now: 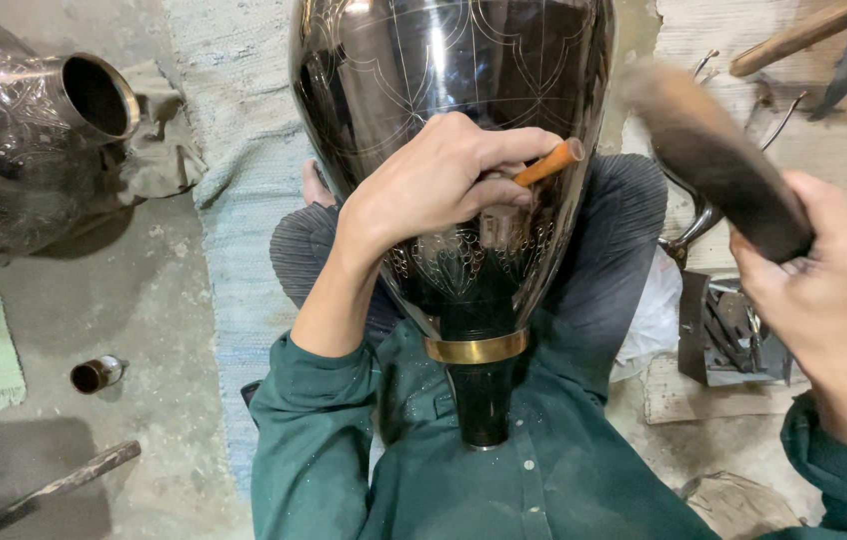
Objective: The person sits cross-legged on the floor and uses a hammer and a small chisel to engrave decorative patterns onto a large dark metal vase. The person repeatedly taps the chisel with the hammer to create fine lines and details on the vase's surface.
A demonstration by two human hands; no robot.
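Looked heavy, stiff, slick: dark engraved vase (414, 80) wedged in lap. Left hand (434, 185) grip clamped on chisel (551, 163); right hand (814, 265) clenched round mallet (714, 155).

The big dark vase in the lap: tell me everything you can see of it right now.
The vase is a large, glossy black metal vessel, lying across the seated person's lap with its narrow neck toward their chest. Fine pale lines trace arches and petal patterns over its belly, with denser engraved work nearer the neck. A brass-coloured band rings the neck just above the flared black mouth. The left hand rests on its surface, gripping a chisel with an orange tip against it. The right hand holds a blurred mallet raised beside it.
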